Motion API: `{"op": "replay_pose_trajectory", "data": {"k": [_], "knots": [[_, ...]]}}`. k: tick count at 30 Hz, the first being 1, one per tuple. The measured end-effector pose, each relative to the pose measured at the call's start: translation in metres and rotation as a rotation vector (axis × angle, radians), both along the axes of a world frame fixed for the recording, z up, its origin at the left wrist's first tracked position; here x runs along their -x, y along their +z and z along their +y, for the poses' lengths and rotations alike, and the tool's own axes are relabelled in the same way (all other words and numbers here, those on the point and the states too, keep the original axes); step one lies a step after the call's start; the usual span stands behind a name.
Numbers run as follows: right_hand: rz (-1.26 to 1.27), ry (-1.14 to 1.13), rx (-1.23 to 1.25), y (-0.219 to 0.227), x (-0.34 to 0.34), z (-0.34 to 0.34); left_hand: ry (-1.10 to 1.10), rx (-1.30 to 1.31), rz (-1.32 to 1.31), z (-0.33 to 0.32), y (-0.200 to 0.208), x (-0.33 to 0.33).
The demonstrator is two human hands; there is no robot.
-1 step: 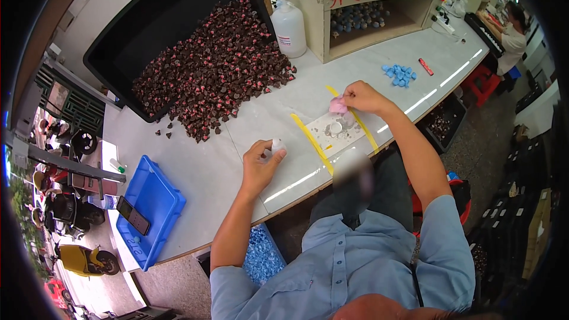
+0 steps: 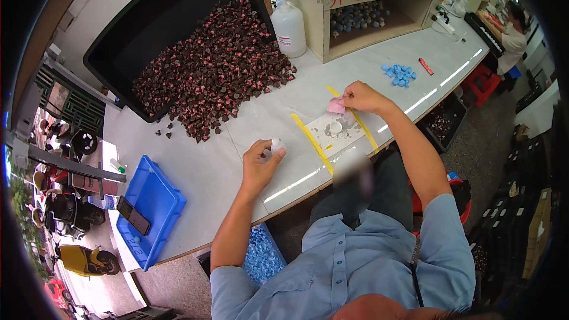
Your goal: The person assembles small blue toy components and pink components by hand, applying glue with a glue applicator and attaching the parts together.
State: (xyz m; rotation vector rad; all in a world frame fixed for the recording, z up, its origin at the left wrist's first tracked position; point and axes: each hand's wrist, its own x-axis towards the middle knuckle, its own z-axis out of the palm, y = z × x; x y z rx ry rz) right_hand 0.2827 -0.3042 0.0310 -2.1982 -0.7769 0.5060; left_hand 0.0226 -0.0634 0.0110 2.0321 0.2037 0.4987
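My left hand (image 2: 259, 166) is closed round a small white object (image 2: 277, 147), perhaps a little bottle, just over the tabletop. My right hand (image 2: 363, 98) pinches a crumpled pink cloth (image 2: 336, 105) at the far end of a pale, stained work patch (image 2: 349, 134). Yellow tape strips (image 2: 312, 144) run along both sides of that patch. On it sits a small round white piece (image 2: 336, 127), nearer to me than the cloth. My fingers partly cover the cloth.
A black bin (image 2: 127, 53) spills many small dark-and-pink pieces (image 2: 219, 65) onto the table. A white bottle (image 2: 288, 29) stands beside a wooden box (image 2: 325, 35). Blue pieces (image 2: 400, 74) lie at the right, near a red stick-shaped item (image 2: 425, 66). A blue tray (image 2: 169, 201) holds a phone (image 2: 133, 216).
The pink cloth in my right hand has shifted very slightly to the left. My left hand looks the same.
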Motion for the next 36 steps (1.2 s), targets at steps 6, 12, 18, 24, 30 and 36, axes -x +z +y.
{"op": "replay_pose_trajectory", "data": {"k": [6, 12, 18, 24, 30, 36], "knots": [[-0.165, -0.129, 0.307, 0.013, 0.004, 0.0, -0.001, 0.09, 0.035, 0.0, -0.005, 0.0], [-0.203, -0.327, -0.016, 0.033, 0.042, -0.026, -0.009, 0.102, 0.035, -0.003, -0.002, -0.001], [-0.835, 0.244, -0.011, 0.017, 0.131, -0.01, -0.026, 0.161, 0.075, -0.003, -0.002, 0.001], [-1.078, 0.49, 0.191, -0.002, 0.14, 0.002, -0.059, 0.181, 0.086, -0.004, -0.006, 0.001], [-1.035, 0.43, 0.075, 0.0, 0.142, 0.003, -0.094, 0.199, 0.104, -0.008, -0.002, 0.005], [0.155, 0.068, -0.563, 0.018, 0.152, 0.017, -0.365, 0.107, 0.199, -0.018, 0.016, 0.01]]}}
